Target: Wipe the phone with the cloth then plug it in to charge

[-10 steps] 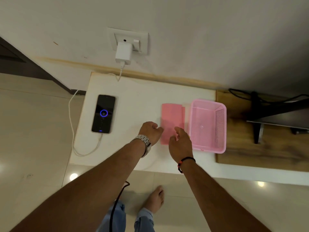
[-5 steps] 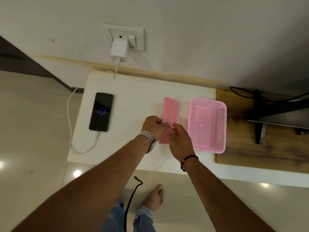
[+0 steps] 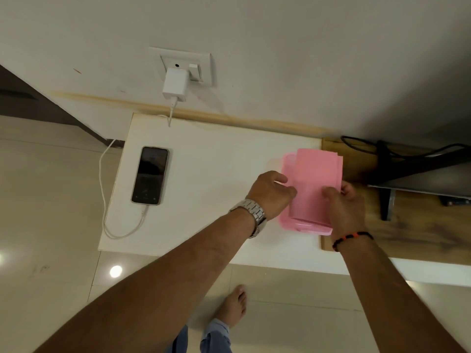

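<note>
— How far are you with the job?

— I judge it is nearly finished. The black glass-fronted phone point(image 3: 149, 175) lies flat on the white matte worktop point(image 3: 216, 159), at its left part, and the thin white cable point(image 3: 104, 194) is in its near end. The cable runs in a loop off the left edge and up to the white block charger point(image 3: 174, 84) in the wall socket point(image 3: 188, 64). The screen is dark, so I cannot tell from here if it charges. If the wiping was done, I cannot see it on the glass either.

— And your hands?

— Both hold the folded pink cloth point(image 3: 314, 184) over the pink plastic basket point(image 3: 305, 226), which stands at the right part of the worktop, well apart from the phone. My left hand point(image 3: 271, 193) pinches the left edge of the cloth, fingers curled. My right hand point(image 3: 342, 203) pinches the right edge, thumb on top and fingers under it.

— What is left?

— I think only to lay the cloth down in the basket.

— How does it handle?

— The cloth looks soft and thin, folded in several layers to a flat rectangle, so it keeps its shape. The basket seems stiff, smooth, with rounded corners.
</note>
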